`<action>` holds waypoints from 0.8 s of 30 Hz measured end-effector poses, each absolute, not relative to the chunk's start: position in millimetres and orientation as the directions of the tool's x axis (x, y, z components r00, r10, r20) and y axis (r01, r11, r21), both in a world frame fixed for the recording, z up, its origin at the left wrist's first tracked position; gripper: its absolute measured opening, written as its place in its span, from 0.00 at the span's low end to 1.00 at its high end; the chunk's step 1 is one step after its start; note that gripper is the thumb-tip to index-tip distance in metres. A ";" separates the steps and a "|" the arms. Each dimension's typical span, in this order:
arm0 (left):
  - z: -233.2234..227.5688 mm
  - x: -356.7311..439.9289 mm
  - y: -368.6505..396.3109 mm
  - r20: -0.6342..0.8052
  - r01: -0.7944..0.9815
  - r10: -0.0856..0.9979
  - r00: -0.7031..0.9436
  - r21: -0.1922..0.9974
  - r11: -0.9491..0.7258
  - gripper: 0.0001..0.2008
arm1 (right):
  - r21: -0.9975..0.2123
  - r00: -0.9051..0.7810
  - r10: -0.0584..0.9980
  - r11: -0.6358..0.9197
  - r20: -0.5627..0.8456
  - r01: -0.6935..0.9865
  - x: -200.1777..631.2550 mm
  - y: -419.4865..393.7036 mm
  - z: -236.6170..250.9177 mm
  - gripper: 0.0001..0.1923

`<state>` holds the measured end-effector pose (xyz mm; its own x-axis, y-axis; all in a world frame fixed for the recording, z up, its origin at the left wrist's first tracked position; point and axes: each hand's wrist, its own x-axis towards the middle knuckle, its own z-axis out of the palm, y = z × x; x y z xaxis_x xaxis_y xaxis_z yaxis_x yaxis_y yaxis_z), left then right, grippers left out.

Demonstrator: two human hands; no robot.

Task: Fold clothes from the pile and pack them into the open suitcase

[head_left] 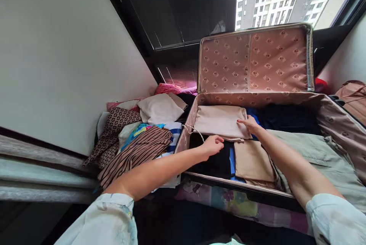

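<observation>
In the left part of an open suitcase [248, 182] lies a folded pale pink-beige garment [219, 121]. My right hand [250, 123] grips its right edge, thumb on top and the other fingers mostly hidden. Just below its front edge is my left hand [213, 146], over black folded cloth [210, 165], fingers loosely bent and apart with nothing seen in them. A folded tan garment [253, 161] sits in front of my right hand, with a strip of blue cloth [232, 163] beside it. A thin white cord [196, 128] crosses the suitcase's left wall.
The suitcase lid [254, 62] stands upright by the window. Light green-grey clothing [303, 149] and dark navy clothing [288, 119] fill the right side. Left of the case is a clothes pile with a striped brown garment [143, 149] and a white one [161, 109].
</observation>
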<state>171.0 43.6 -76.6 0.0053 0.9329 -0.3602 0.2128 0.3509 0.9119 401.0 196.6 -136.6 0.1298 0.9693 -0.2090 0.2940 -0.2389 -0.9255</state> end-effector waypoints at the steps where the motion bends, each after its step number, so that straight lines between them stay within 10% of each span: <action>1: -73.1 168.9 54.0 -0.242 0.388 0.968 0.064 0.900 0.199 0.07 | -0.918 0.146 0.965 -0.252 -0.216 0.307 401.2 198.0 -141.1 0.31; 4: -65.4 162.4 98.4 0.032 0.778 0.977 0.211 0.600 -0.187 0.22 | -0.900 0.196 0.962 -0.252 -0.192 0.354 397.7 203.0 -144.6 0.40; 8: -80.6 143.3 157.1 -0.128 0.940 0.953 0.275 0.246 -0.238 0.39 | -0.880 0.258 0.963 -0.186 -0.075 0.438 386.1 205.3 -144.0 0.46; 16: -122.2 114.4 215.5 -0.283 0.988 0.955 0.083 0.150 -0.041 0.47 | -0.694 0.220 0.974 -0.117 0.061 0.711 365.1 186.8 -151.9 0.45; 21: -126.5 123.9 224.5 -0.301 0.987 0.952 0.065 0.158 -0.018 0.45 | -0.280 -0.105 0.955 0.185 0.278 0.942 357.6 172.0 -133.7 0.41; 24: -110.0 125.0 228.8 -0.342 0.957 0.937 0.065 0.286 0.038 0.45 | -0.239 -0.281 0.950 0.306 0.133 0.922 344.7 170.2 -130.3 0.35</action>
